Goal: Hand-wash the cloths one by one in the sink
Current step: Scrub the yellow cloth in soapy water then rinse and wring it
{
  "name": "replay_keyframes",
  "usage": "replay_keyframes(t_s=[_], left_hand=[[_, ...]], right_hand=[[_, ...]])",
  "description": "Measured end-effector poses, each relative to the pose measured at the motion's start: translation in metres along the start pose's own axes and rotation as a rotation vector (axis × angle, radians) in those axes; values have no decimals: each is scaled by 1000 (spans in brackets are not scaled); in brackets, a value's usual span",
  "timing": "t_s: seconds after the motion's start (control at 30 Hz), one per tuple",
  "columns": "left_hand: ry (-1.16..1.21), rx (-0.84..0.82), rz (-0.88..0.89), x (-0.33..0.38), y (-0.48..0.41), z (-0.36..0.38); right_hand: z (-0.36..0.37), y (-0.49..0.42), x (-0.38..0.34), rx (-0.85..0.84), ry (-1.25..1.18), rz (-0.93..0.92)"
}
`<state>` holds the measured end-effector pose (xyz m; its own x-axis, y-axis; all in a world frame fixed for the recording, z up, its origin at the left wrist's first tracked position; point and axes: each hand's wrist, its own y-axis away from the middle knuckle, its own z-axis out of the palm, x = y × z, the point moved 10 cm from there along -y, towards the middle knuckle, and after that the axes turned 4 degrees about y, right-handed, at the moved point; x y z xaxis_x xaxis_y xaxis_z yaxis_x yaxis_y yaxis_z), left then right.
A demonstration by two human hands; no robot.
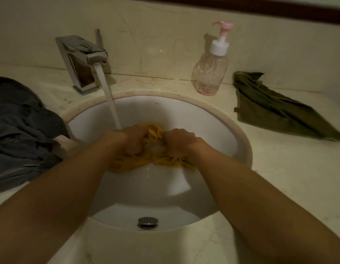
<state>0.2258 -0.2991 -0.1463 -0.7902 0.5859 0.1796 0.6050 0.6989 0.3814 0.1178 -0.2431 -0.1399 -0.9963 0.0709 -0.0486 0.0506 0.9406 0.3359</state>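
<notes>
- Your left hand [134, 140] is curled tight round one end of the yellow cloth [155, 130], knuckles up, over the middle of the sink [165, 111].
- Your right hand [179, 142] grips the other end with the fingers tucked in. The two fists sit close together with the cloth bunched between them.
- The yellow cloth is wet and crumpled, inside the bowl. Loose folds hang below both fists on the near side. You cannot tell whether it touches the sink floor.
- A pale patch of foam [155, 147] shows on the cloth between your hands.
- The tap [83, 60] is square and chrome, on the counter [289, 168] at the far left of the sink. It is running, and the stream [109, 92] slants down to land just at the far side of your left hand.
- The sink is a white round bowl set under cream marble, with a chrome plug [147, 222] on its near side. A faint mark on the far wall is too small to read.
- The pump bottle [210, 73] is clear pinkish plastic with a white collar and a pink pump. It stands upright at the far right of the sink with a little pink liquid at the bottom. No print on it can be made out.
- The green cloth [275, 111] lies crumpled on the counter to the right of the bottle, apart from the sink.
- The dark blue-grey cloth [22, 126] is heaped on the counter to the left, its edge reaching the sink rim beside your left forearm.
</notes>
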Motion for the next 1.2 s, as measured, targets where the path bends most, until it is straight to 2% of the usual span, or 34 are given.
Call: replay_keyframes(t_s=[0.07, 0.13, 0.2, 0.27, 0.37, 0.4, 0.43, 0.47, 0.5, 0.57, 0.6, 0.67, 0.73, 0.8, 0.83, 0.93, 0.97, 1.0, 1.07, 1.13, 1.2], left_hand=[[65, -89, 31, 7, 5, 7], [279, -170, 19, 14, 8, 11], [387, -157, -29, 17, 10, 5], [373, -5, -32, 11, 7, -14], [319, 466, 36, -2, 18, -64], [317, 562, 73, -2, 24, -73], [320, 556, 117, 1, 25, -73], [282, 452, 155, 8, 20, -64], [168, 281, 157, 15, 13, -45], [-78, -94, 30, 9, 5, 4], [-146, -181, -41, 0, 5, 15], [-202, -163, -46, -3, 6, 17], [-248, -19, 6, 5, 7, 5], [-228, 109, 35, 11, 6, -8], [-148, 135, 47, 12, 6, -12], [230, 121, 79, 19, 7, -19], [307, 121, 81, 22, 9, -25], [348, 136, 71, 21, 11, -30], [365, 228, 26, 8, 11, -38], [267, 338, -38, -12, 14, -45], [179, 467, -58, -21, 22, -56]], right_hand=[[0, 3, -4, -61, -223, -56], [-4, 8, -8, -124, -300, -113], [-9, 6, 0, -117, -336, -93], [-15, 3, 9, -49, -295, -77], [-41, 0, 35, 246, -365, 87], [-47, 0, 35, 315, -346, 90], [-49, 0, 32, 334, -309, 60], [-46, -3, 26, 299, -278, 9], [-33, -7, 18, 185, -219, -39], [3, -8, 16, -71, -44, -48], [14, -7, 19, -139, 39, -23], [15, -4, 18, -93, 89, 18], [5, -2, 13, 21, 79, 52], [1, -3, 14, 39, -73, 94], [2, 0, 14, 9, -243, 91], [12, 6, 4, -216, -901, 28], [12, 9, -3, -291, -1017, -25], [9, 9, -5, -317, -1000, -67], [4, 5, 14, -226, -673, 13], [-11, 1, 40, -25, -262, 124], [-35, 4, 48, 183, -131, 164]])
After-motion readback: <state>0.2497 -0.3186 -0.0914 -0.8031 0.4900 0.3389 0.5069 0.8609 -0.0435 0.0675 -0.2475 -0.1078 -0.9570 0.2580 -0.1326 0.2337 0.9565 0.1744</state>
